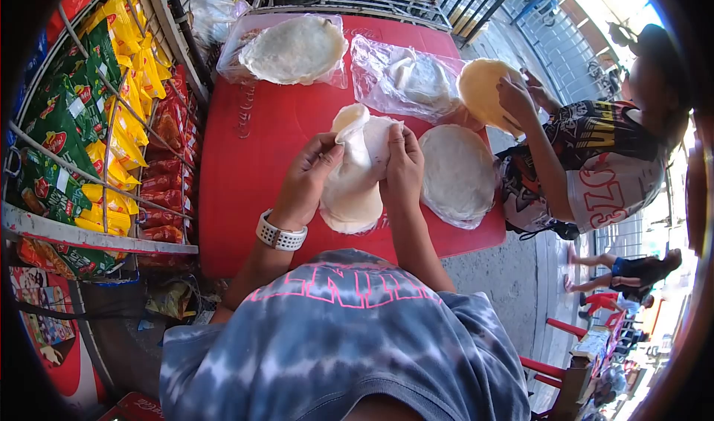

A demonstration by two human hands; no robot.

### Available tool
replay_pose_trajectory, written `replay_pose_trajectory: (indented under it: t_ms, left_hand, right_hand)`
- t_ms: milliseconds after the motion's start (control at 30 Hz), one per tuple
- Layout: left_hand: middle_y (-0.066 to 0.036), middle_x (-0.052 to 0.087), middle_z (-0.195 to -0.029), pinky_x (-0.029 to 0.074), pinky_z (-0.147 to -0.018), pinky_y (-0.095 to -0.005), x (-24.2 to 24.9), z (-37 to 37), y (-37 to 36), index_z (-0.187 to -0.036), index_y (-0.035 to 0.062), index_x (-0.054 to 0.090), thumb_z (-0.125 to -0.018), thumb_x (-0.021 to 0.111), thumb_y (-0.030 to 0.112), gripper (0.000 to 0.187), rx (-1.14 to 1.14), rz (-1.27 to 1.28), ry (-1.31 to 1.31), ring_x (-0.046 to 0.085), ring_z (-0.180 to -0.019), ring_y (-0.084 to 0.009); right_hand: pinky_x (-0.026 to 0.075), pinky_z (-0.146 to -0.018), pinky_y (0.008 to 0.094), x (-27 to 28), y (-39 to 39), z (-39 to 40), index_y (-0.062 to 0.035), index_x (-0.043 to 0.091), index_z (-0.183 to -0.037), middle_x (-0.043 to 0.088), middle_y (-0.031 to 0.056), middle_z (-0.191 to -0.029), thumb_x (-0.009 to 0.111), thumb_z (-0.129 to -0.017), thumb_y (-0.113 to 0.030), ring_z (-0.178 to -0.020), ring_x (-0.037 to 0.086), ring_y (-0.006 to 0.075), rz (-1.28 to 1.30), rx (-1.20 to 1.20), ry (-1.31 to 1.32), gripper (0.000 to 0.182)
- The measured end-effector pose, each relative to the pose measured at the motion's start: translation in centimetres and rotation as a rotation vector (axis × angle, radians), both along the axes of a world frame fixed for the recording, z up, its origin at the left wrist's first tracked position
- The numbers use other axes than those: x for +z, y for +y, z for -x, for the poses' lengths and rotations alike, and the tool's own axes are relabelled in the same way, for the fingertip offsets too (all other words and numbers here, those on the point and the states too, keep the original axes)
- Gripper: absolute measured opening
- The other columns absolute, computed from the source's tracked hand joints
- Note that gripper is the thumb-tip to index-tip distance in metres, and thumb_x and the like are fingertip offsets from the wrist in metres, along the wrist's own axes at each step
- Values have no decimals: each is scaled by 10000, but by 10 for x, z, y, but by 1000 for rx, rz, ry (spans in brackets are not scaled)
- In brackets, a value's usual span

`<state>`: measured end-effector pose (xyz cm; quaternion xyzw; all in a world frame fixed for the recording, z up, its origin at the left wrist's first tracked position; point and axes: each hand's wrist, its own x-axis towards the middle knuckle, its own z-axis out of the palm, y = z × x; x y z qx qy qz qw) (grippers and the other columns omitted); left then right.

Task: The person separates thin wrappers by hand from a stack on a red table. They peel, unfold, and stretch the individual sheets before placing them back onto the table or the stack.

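Both my hands pinch a thin, pale dough wrapper [351, 132], which is partly folded and lifted at its upper edge. My left hand [309, 174], with a white watch strap on the wrist, grips its left side between thumb and fingers. On the other side, my right hand [402, 162] has the edge near the top right corner. Beneath them lies a round pale wrapper [351, 211] on the red table [245, 168]. Just right of my right hand sits a stack of round wrappers [460, 174].
Another wrapper stack [296, 49] rests on plastic at the back left, beside a plastic bag of wrappers [418, 80]. At the right, a person [595, 146] holds a round wrapper [487, 94]. A rack of snack packets [104, 123] stands close on the left.
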<state>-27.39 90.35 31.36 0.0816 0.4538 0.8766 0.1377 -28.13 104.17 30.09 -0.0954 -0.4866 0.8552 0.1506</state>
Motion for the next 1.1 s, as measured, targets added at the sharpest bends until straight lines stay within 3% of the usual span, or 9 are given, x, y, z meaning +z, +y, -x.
replay_pose_trajectory:
  t_ms: [167,333,433,600,733,833,967,1000,1100]
  left_hand:
    - [-38,516,-981,410,-790,-258,9,0,5,-1056,55,456,-876,406,154,212,-103,-241,-133,508,-907,-112]
    - [-45,511,-992,402,-812,-273,4,1,9,-1041,70,447,-878,386,180,205,-46,-255,-107,499,-937,-128]
    - [-40,512,-984,400,-814,-278,7,-1,6,-1022,73,449,-875,392,194,199,10,-294,-88,499,-933,-129]
    - [-22,510,-975,393,-814,-281,0,-2,-2,-1007,88,450,-864,402,224,203,48,-376,-123,498,-921,-120]
    - [-30,508,-968,417,-768,-281,-10,-1,-4,-1011,91,441,-854,421,267,237,72,-330,-267,508,-884,-117]
    - [-38,504,-960,441,-698,-273,-19,10,-12,-1020,82,428,-846,449,299,279,1,-61,-73,525,-813,-122]
    - [-144,531,-995,460,-649,-280,14,5,-10,-1158,22,354,-820,516,292,461,103,980,682,575,-852,-217]
    - [-179,578,-894,463,-639,-304,33,-2,-6,-1156,1,394,-809,535,262,457,28,976,496,597,-815,-259]
    - [-156,604,-747,457,-602,-310,18,8,-10,-1052,-7,504,-809,533,222,335,66,907,537,613,-701,-242]
  right_hand:
    - [468,-611,240,17,-6,-9,-32,503,-986,562,45,-822,428,-886,-274,-695,550,106,147,111,-126,273]
    - [423,-655,200,31,-11,-14,-13,522,-985,579,42,-852,600,-795,-191,-759,524,65,-395,268,28,272]
    - [421,-633,192,20,-1,-8,-20,526,-971,580,28,-808,623,-776,-174,-724,519,58,-324,257,-15,267]
    - [420,-569,206,9,-1,-2,-49,496,-908,517,1,-755,522,-846,-226,-637,490,68,-173,-117,-4,190]
    - [438,-594,223,22,-6,-7,-58,429,-1016,524,20,-829,422,-891,-219,-692,512,81,155,144,-134,204]
    - [429,-612,217,9,-12,-6,-54,437,-998,518,20,-829,418,-894,-207,-712,504,77,29,139,-35,186]
    - [403,-597,209,2,-27,-9,-56,437,-1052,498,11,-813,407,-898,-175,-689,479,71,-114,147,6,197]
    - [395,-609,213,1,-28,-9,-56,437,-1073,495,14,-845,425,-889,-209,-709,462,67,-276,171,62,240]
    - [390,-653,227,19,-10,-12,-48,433,-1076,488,22,-889,459,-869,-273,-761,453,81,-59,365,-191,308]
